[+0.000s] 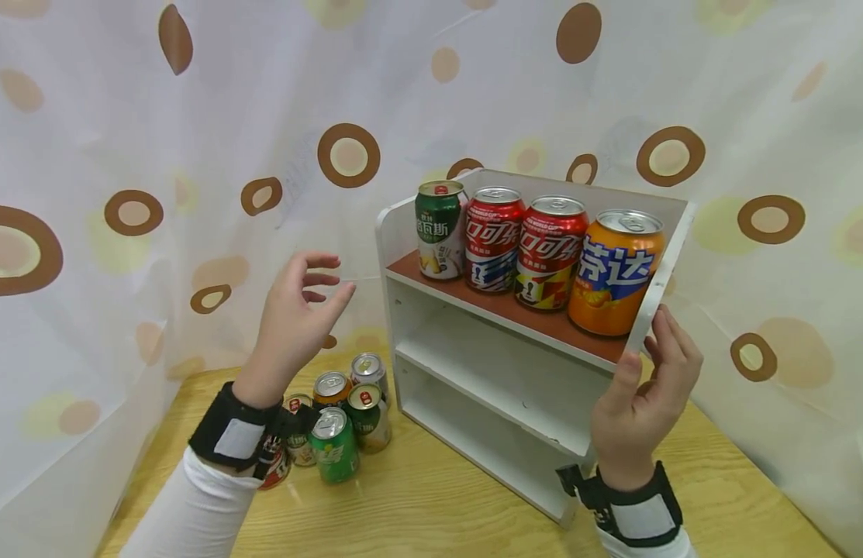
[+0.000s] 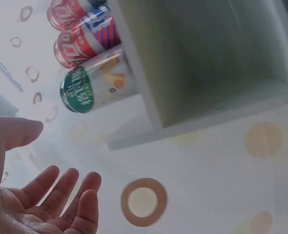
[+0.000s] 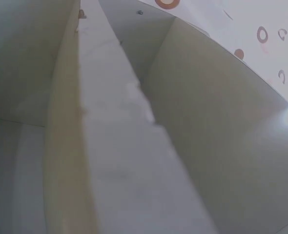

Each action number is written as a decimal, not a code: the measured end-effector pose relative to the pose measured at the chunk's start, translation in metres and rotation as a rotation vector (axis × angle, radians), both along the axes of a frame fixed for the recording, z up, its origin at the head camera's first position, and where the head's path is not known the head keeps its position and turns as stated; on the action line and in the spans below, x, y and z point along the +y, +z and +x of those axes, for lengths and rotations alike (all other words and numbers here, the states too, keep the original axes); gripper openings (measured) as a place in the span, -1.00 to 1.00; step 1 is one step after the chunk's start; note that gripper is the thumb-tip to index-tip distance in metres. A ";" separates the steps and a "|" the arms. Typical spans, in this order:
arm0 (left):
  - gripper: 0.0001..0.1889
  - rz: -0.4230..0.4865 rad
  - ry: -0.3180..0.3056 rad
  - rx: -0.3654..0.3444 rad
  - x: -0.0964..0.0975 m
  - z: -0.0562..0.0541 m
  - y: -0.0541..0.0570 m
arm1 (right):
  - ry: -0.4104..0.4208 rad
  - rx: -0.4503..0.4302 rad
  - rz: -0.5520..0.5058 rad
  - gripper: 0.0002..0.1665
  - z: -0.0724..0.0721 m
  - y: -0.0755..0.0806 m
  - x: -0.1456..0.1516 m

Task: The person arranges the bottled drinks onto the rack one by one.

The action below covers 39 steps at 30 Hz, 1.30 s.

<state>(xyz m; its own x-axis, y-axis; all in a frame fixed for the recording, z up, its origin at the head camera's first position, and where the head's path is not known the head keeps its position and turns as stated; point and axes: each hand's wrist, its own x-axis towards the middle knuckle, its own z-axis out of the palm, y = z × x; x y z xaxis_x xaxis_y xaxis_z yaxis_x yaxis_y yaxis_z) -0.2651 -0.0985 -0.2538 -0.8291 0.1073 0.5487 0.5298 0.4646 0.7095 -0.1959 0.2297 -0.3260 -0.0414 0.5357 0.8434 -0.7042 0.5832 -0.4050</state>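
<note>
My left hand (image 1: 297,314) is raised in the air left of the white shelf unit (image 1: 473,376), fingers loosely bent and holding nothing. In the left wrist view its palm and fingers (image 2: 88,200) point toward the shelf, apart from it. On the top board stand a green-and-white can (image 1: 440,232), two red cola cans (image 1: 492,240) and an orange soda can (image 1: 616,271) in a row. My right hand (image 1: 647,403) is at the unit's right side panel, thumb by the front edge and fingertips on the outer side; whether they press it is unclear. The right wrist view shows only shelf boards.
Several more cans stand grouped on the wooden table (image 1: 431,504) left of the unit, among them a green can (image 1: 335,446) and a dark green one (image 1: 368,418). The unit's two lower tiers show no cans. A patterned curtain (image 1: 264,116) hangs behind.
</note>
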 end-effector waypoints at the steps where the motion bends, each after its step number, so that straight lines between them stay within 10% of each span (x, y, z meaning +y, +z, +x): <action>1: -0.55 -0.014 0.006 -0.013 -0.003 0.002 -0.006 | -0.001 -0.001 0.001 -0.14 0.000 0.000 0.000; 23: -0.68 -0.196 0.182 -0.254 -0.018 0.030 -0.152 | 0.010 0.019 -0.012 -0.12 0.002 0.005 -0.005; 39: -0.48 -0.291 0.299 -0.165 -0.012 0.033 -0.195 | 0.016 0.020 -0.015 -0.15 0.003 0.005 -0.005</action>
<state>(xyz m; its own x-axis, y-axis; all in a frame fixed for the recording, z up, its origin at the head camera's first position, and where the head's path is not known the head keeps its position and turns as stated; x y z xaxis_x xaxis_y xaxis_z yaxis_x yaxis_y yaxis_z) -0.2317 -0.1109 -0.4485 -0.9210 -0.0205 0.3891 0.2323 0.7729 0.5905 -0.1931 0.2245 -0.3207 -0.0333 0.5476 0.8361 -0.7213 0.5659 -0.3993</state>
